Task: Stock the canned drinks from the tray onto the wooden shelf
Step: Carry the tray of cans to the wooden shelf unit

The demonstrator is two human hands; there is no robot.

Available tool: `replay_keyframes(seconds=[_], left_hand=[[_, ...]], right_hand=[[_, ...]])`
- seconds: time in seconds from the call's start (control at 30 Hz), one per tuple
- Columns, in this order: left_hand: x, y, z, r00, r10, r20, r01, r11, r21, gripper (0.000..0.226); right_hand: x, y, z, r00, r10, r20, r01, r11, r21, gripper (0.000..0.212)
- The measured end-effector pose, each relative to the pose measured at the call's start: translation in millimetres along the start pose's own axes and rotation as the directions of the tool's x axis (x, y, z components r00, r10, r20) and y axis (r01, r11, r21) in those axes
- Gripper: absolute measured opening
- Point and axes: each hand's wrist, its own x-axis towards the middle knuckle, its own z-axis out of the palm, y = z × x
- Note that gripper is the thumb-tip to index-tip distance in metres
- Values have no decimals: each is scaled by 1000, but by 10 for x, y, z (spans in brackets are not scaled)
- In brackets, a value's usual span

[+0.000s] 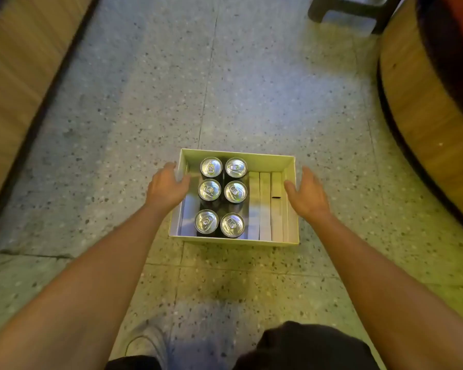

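A white cardboard tray [235, 153] sits on the speckled floor below me. Several dark drink cans [209, 190] with silver tops stand upright in two columns in its left half. Pale cardboard strips [265, 206] fill its right half. My left hand [166, 186] reaches over the tray's left wall, fingers apart, the thumb near the wall, holding nothing. My right hand [306, 193] hovers at the tray's right wall, fingers spread, and is empty too.
A wooden surface [16, 76] runs along the left edge. A curved wooden piece with a dark top [422, 108] stands at the right. A dark stool's legs [345, 12] show at the top. My shoe [147, 343] and knee are at the bottom.
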Motion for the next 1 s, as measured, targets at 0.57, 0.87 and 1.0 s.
replay_keyframes(seconds=[0.57, 0.87, 1.0], left_hand=[[78, -44, 287, 973, -195, 127, 231, 756, -613, 20], [-154, 361, -345, 963, -209, 169, 269, 750, -605, 20], [-434, 812, -1117, 962, -202, 183, 272, 754, -599, 21]], right_hand=[[5, 61, 293, 964, 168, 208, -267, 626, 733, 18], [-383, -356, -367, 962, 178, 207, -273, 631, 726, 20], [-795, -844, -1097, 958, 176, 226, -287, 622, 729, 20]])
